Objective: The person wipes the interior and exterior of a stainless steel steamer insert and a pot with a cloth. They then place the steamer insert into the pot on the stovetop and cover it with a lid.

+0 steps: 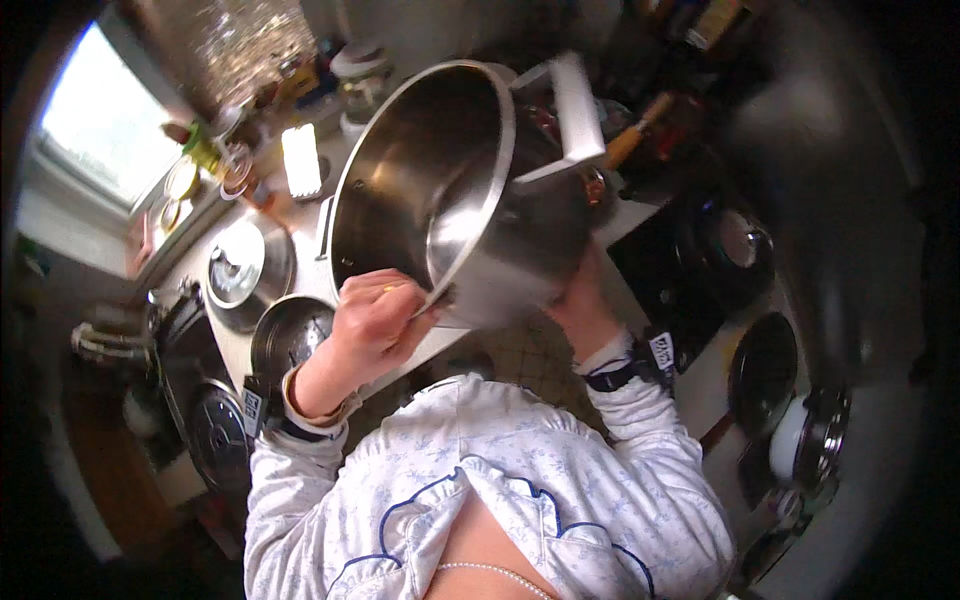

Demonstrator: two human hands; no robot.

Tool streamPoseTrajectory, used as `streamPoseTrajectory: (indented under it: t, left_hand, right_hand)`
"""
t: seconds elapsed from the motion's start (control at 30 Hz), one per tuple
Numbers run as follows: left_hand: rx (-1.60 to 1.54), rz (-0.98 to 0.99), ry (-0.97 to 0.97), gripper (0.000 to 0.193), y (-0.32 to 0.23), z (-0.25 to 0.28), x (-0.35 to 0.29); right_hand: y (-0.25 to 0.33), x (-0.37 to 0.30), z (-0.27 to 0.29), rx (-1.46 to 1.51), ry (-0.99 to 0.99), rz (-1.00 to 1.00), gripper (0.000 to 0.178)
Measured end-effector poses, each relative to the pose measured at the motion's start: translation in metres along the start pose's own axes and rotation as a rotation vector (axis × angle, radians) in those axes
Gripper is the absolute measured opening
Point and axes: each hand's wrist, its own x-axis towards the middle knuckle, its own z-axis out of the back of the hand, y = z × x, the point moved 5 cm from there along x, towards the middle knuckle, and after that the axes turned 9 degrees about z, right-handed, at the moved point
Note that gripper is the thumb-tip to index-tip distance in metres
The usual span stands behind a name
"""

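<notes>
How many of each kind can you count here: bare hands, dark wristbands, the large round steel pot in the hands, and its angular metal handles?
Bare hands, left hand and right hand: 2
Dark wristbands: 2
Large round steel pot: 1
Angular metal handles: 2
Total: 7

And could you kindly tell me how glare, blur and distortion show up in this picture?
In the head view, the window at left is washed out to white; in the head view, glare shines inside the pot, while its upper-right handle looks blurred; the head view's fisheye surroundings bend and fade to black in the corners.
</notes>
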Motion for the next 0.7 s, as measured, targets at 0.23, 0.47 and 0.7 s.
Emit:
streamPoseTrajectory:
  t: [0.23, 0.47, 0.7]
  left_hand:
    - [0.131, -0.227, 0.269, 0.031, -0.005, -0.037, -0.022]
    - [0.345, -0.276, 0.513, 0.020, 0.011, -0.070, -0.047]
    - [0.408, -0.206, 0.515, 0.023, 0.036, -0.074, -0.049]
  right_hand:
    - [0.026, 0.028, 0.040, -0.397, -0.057, 0.017, 0.051]
    - [-0.042, 0.025, 0.109, -0.419, -0.199, -0.084, 0.047]
    - [-0.074, 0.032, 0.130, -0.383, -0.294, -0.108, 0.044]
